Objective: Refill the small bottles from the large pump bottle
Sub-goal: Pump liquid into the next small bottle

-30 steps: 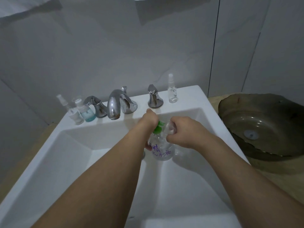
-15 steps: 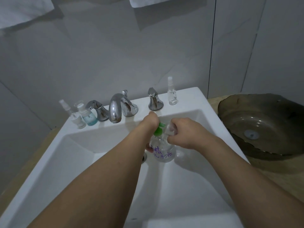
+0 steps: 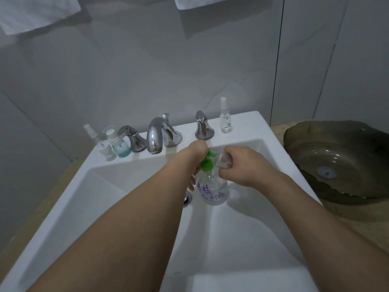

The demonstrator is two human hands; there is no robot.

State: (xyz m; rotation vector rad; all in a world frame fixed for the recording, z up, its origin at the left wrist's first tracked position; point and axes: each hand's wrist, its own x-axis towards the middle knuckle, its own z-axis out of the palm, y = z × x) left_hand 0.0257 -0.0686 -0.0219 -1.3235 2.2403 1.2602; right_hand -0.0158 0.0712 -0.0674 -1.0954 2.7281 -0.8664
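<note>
Head view: right hand (image 3: 245, 165) holds small bottle (image 3: 223, 160).

Dim, grey, even light over my view; soft shadows under my arms in the sink (image 3: 69, 205); edges bend, detail slightly soft.

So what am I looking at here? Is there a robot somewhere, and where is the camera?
No robot: these are a person's two bare arms, filmed by a wide-angle camera worn on the head, looking down. They work over a white sink. The left hand is at the large pump bottle, clear with a green pump and purple handwriting; its fingers are mostly hidden, so I cannot say how it holds it. The right hand grips a small clear bottle at the pump's spout. On the sink's back ledge stand a chrome faucet, more small bottles at left, and a spray bottle at right. A dark glass basin sits further right.
</note>
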